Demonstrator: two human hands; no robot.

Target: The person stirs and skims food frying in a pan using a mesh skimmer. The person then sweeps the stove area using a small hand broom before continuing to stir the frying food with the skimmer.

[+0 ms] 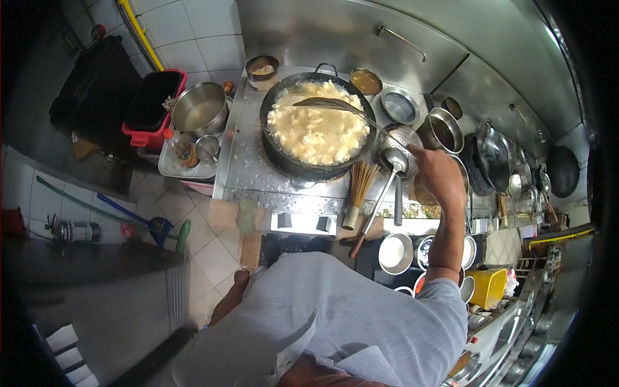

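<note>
My right hand (440,175) is closed round the long handle of a dark skimmer (322,102), reaching in from the right. The skimmer's head, seen nearly edge-on, lies over a large black wok (271,149). Pale, lumpy pieces of food (316,132) fill the wok amid bubbling oil. Below that hand are a perforated strainer (401,137) and a steel ladle (394,158) with a wooden grip. My left hand (242,277) hangs low beside my body, fingers curled, with nothing visible in it.
A bamboo brush (360,190) leans by the wok. Behind stand a small pan (262,68), a bowl of brown liquid (365,81) and a metal bowl (399,105). Left are a steel pot (200,109), a bottle (180,149) and a red bin (143,134); several white containers (395,253) sit right.
</note>
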